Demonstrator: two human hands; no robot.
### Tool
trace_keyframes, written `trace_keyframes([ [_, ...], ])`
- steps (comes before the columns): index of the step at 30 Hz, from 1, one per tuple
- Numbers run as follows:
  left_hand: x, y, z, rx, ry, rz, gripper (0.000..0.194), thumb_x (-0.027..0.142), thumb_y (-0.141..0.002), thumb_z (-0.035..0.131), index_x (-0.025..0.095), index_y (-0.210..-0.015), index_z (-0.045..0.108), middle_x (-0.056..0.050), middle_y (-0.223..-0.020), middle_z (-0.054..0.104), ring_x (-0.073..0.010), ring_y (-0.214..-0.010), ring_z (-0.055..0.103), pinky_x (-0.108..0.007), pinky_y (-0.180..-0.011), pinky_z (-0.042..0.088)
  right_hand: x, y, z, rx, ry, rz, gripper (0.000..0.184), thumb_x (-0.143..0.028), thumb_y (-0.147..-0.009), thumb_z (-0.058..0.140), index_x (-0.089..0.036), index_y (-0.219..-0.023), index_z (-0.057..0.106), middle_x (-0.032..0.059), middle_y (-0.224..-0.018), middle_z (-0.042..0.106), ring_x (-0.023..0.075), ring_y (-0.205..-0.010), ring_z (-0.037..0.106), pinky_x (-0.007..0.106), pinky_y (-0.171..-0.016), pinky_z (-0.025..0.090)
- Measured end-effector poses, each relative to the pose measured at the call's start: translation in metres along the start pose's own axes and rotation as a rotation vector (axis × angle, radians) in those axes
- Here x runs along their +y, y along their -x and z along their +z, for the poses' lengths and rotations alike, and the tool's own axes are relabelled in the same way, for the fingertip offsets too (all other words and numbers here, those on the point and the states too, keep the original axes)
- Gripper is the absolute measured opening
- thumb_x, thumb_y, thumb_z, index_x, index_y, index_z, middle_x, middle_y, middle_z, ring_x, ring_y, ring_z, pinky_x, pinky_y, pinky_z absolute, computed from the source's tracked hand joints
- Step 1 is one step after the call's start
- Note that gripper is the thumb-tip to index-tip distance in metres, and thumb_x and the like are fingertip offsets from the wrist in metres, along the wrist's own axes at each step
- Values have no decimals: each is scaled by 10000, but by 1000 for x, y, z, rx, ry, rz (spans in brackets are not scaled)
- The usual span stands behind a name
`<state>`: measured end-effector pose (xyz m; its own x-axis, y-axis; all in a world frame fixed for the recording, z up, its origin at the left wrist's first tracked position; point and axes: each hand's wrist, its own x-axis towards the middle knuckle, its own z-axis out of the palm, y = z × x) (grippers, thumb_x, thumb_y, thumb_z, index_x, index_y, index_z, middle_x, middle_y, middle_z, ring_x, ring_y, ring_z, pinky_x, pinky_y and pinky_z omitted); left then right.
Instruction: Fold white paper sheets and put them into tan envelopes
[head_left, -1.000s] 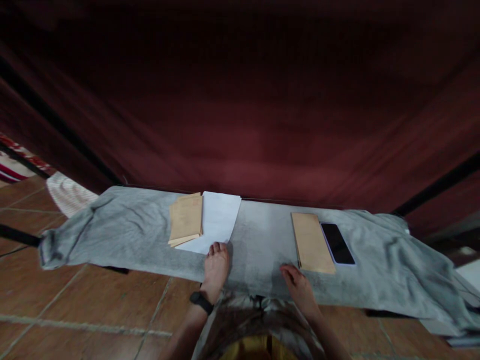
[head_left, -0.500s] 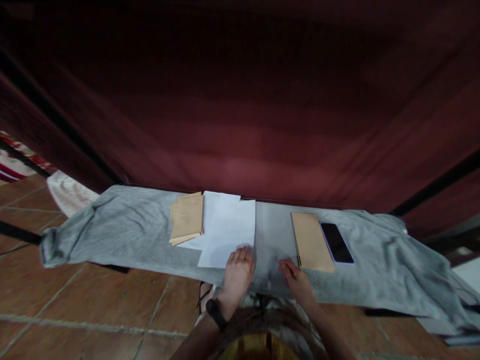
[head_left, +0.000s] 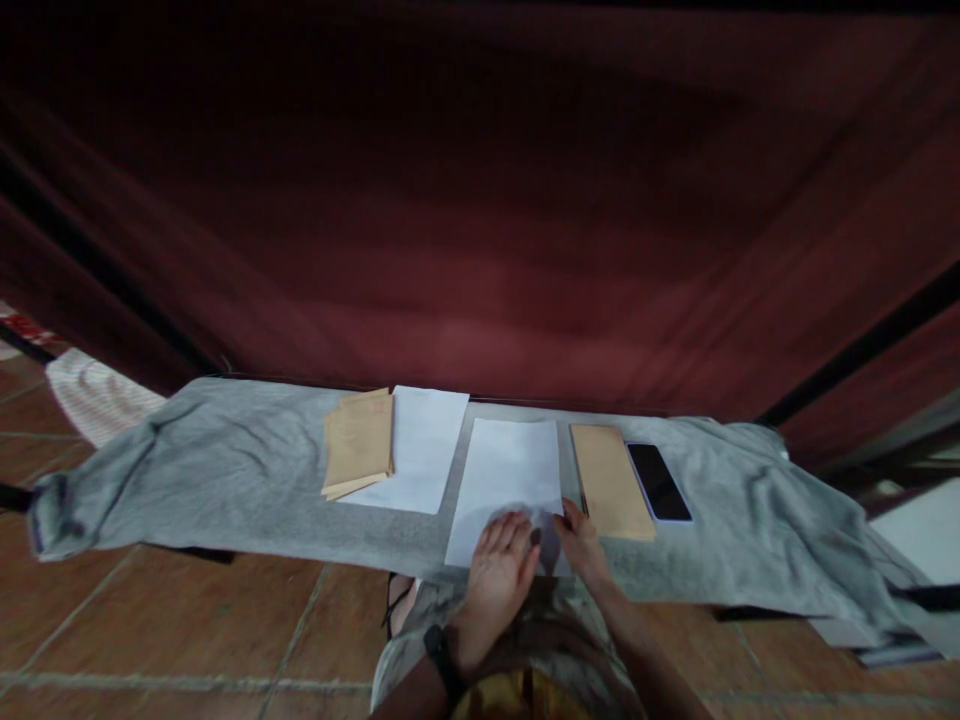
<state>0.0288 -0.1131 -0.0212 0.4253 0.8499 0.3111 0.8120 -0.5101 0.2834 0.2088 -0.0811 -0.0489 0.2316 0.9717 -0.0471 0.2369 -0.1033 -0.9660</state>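
Observation:
A white sheet of paper lies in front of me on the grey cloth. My left hand rests flat on its lower part, fingers stretched out and close together. At the sheet's right edge, my right hand has its fingers bent around the paper's border. Just right of that hand lies a long brown envelope. To the left is more white paper, partly under a small stack of brown envelopes.
A phone with a dark screen lies right of the long envelope. Grey cloth covers the narrow bench, bunched at both ends. A dark red curtain hangs along the back edge, and tiled floor shows in front.
The top white sheet has moved right, apart from the paper by the envelope stack. My left hand moved right with it, and my right hand has come to its right edge.

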Motion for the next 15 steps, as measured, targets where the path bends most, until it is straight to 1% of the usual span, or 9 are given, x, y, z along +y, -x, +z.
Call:
trace_keyframes([
  [1,-12,0,2,20,-55,-9,450,376,-1037,450,213,-1447,539,-106,-1503,569,-277,-1406,507,-488,-1150,435,1,-2,0,17,-5,0,409,-507,-809,602,-217,-1068,726,74,-992,787,266,-921,730,392,-897,572],
  [3,-35,2,9,36,-154,-46,533,417,-1029,469,220,-1524,455,-117,-1600,452,-315,-1490,394,-546,-1179,386,4,-6,3,51,-9,7,467,-546,-791,611,-188,-1069,723,93,-972,782,275,-885,730,397,-868,583],
  [6,-59,3,18,9,-236,-107,591,470,-1020,476,197,-1543,434,-150,-1606,432,-329,-1497,384,-554,-1183,376,7,-12,8,83,29,24,494,-532,-802,593,-171,-1120,704,96,-968,774,275,-874,729,395,-866,583],
  [8,-65,3,22,-20,-259,-126,612,496,-1018,470,189,-1547,433,-160,-1607,425,-333,-1494,388,-557,-1188,368,9,-16,11,103,75,33,471,-471,-830,564,-184,-1184,681,85,-989,770,273,-899,727,395,-879,579],
  [10,-65,2,24,-35,-270,-133,613,495,-1025,450,192,-1557,418,-159,-1616,406,-331,-1501,377,-569,-1197,353,9,-18,11,115,142,3,459,-398,-866,518,-201,-1259,649,86,-1058,760,273,-973,718,399,-913,569],
  [13,-62,1,25,-30,-270,-134,600,468,-1037,421,200,-1573,387,-149,-1626,389,-314,-1516,352,-578,-1211,327,6,-14,11,161,312,-132,479,-306,-928,441,-208,-1376,579,114,-1207,713,275,-1122,674,420,-994,533],
  [15,-60,0,25,-16,-258,-131,596,455,-1039,415,198,-1575,382,-146,-1627,387,-307,-1520,345,-571,-1218,318,2,-8,12,222,470,-238,497,-281,-966,412,-190,-1439,530,150,-1291,667,294,-1200,630,467,-1044,500],
])
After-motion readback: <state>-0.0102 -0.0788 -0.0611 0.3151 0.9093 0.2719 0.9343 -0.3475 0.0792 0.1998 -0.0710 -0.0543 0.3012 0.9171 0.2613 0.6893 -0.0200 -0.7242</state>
